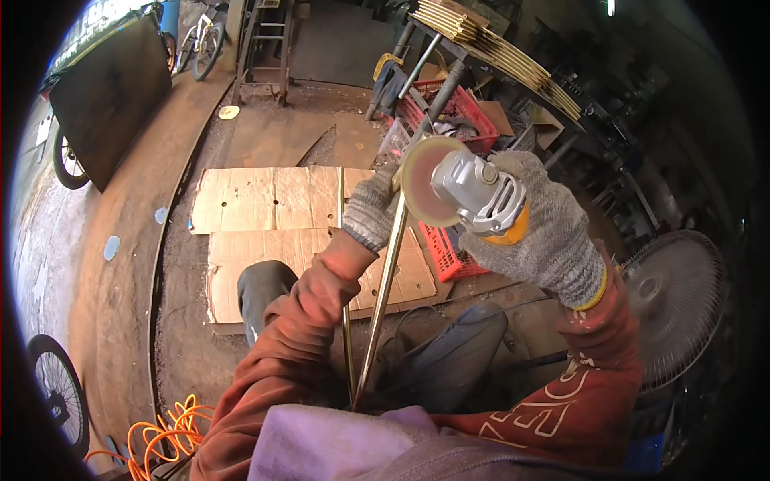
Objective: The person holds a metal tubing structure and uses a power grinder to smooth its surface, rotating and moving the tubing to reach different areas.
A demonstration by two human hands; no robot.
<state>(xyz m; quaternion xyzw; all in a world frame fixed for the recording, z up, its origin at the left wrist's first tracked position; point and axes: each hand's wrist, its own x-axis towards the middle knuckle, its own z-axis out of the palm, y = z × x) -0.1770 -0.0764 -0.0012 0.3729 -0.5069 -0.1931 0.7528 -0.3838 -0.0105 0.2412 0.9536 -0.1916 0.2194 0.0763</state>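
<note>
Upper-centre, a snag could kick the silver-and-yellow angle grinder [480,192] clenched in your grey-gloved right hand [545,220] into your grey-gloved left hand [373,210], clamped around the gold metal tube [387,280].

The place looks like a metal workshop. Flattened cardboard [245,196] covers a part of the dirty, stained floor [184,329]. Above the right part of this cardboard, an angle grinder [475,191] is held in the air. Beyond the cardboard, to the right, a stand carries many long yellowish rods [513,60]. A red plastic crate [446,255] is just beside its right edge, and farther right from it stands a big round fan [674,309].
</note>
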